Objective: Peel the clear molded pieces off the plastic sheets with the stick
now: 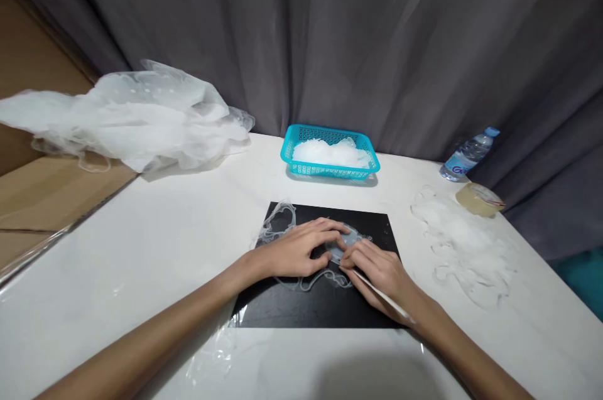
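Note:
A piece of sheer whitish fabric (349, 237) lies on a black board (301, 312), its far part showing between my hands. My left hand (308, 246) rests over the fabric from the left, fingers apart, with the fingertips on or close to it. Pinched in my right hand (377, 268) is a slim white pen-like tool (384, 296), its rear end slanting back toward my wrist. The tool's tip is hidden by my fingers at the fabric's near edge. Curly sheer trimmings (325, 277) trail out below and to the left of my left hand.
Behind the board stands a turquoise basket (292, 166) holding white pieces. A heap of white sheer fabric (155, 124) is at the back left, beside cardboard (66, 193). On the right are loose scraps (466, 237), a tape roll (479, 199) and a water bottle (471, 154).

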{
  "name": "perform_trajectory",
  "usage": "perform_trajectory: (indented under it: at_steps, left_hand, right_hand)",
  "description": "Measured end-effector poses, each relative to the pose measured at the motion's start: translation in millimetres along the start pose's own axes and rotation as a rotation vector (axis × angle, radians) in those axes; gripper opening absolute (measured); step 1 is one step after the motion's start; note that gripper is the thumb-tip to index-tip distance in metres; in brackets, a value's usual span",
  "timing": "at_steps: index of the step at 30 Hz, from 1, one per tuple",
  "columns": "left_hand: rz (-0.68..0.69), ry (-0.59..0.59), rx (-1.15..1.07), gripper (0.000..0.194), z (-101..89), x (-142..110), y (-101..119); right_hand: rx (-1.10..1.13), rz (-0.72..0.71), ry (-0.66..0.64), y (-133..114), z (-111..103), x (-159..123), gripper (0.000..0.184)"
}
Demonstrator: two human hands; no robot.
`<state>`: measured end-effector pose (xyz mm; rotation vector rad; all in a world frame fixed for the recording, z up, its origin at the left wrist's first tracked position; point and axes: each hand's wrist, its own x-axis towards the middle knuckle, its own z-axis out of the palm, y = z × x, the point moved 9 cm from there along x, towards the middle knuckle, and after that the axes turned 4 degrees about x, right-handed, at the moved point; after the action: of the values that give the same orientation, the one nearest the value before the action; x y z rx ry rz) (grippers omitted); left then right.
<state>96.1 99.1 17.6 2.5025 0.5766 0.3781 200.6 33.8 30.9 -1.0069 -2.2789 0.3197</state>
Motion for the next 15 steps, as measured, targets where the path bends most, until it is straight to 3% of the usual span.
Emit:
perform_trajectory:
  at_steps: [6,15]
  left_hand:
    - [0.001,-0.011,-0.01,0.033,1.0,0.9,-0.3]
    - [0.01,-0.015,-0.025,0.032,2.8,3.1,-1.3]
  right_hand:
    - [0.316,0.173,0.035,17.4,-7.6,-3.1,0.01]
    - [0.268,0.127,0.006,15.9,2.7,-2.5,0.008]
